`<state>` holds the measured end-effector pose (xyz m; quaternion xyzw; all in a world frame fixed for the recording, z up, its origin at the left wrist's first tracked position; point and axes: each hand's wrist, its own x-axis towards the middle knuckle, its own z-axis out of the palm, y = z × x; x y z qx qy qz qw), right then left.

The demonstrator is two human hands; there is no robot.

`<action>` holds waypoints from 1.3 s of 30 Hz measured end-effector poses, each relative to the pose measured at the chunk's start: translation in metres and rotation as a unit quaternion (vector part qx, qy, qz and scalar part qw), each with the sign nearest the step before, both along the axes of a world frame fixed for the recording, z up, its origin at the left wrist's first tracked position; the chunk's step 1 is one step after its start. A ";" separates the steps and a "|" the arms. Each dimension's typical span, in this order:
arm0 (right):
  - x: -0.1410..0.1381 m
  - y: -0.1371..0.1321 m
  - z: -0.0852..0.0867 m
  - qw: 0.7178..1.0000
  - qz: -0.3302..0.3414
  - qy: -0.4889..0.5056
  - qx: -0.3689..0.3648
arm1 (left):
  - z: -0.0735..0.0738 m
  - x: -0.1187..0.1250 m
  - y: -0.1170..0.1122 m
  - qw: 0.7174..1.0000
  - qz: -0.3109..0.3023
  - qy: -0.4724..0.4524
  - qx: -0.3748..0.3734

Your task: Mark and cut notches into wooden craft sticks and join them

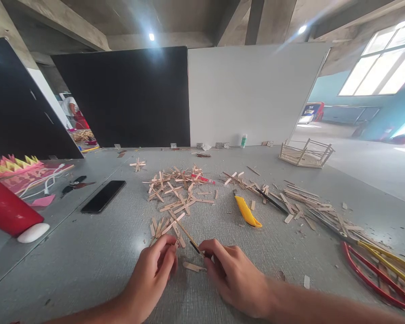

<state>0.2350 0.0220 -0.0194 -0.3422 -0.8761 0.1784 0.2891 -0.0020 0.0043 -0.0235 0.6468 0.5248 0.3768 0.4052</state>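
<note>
Left hand (pixel 151 275): near centre of the counter (pixel 87 261), palm turned inward.
Left fingers (pixel 167 251): curled and almost closed, tips against the near end of the stick cluster (pixel 165 225); whether they grip a stick cannot be told.
Right hand (pixel 234 275): near, just right of the left hand, knuckles up.
Right fingers (pixel 212 248): pinched closed on the dark near end of the thin rod (pixel 185 233).
Thin rod: slim, pale with a black near end; slants from the right fingers far-left across the stick cluster.
Short stick piece (pixel 193 267): flat on the counter, between the two hands, touching neither.
Loose craft sticks (pixel 178 189): wide scatter, farther than the hands, centre.
Yellow utility knife (pixel 247 211): right of the scatter, far-right of the right hand, well apart.
Long stick pile (pixel 310 207): right side.
Red-handled tool (pixel 374 274): near right edge.
Black phone (pixel 103 196): left, face up.
Stick-built frame (pixel 305 153): far right.
Red cylinder (pixel 6 209): far left edge, lying tilted, white cap (pixel 33 232) at its near end.
</note>
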 end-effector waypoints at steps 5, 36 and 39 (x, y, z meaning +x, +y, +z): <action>0.000 0.001 0.001 1.000 0.011 0.005 -0.020 | 0.001 0.001 0.000 1.000 0.008 -0.015 0.003; -0.002 0.002 0.000 0.998 -0.009 -0.054 -0.031 | 0.002 0.000 -0.001 1.000 0.007 -0.020 -0.002; -0.004 0.002 -0.002 0.998 -0.009 -0.062 -0.021 | 0.004 0.000 -0.002 1.000 0.003 -0.021 0.000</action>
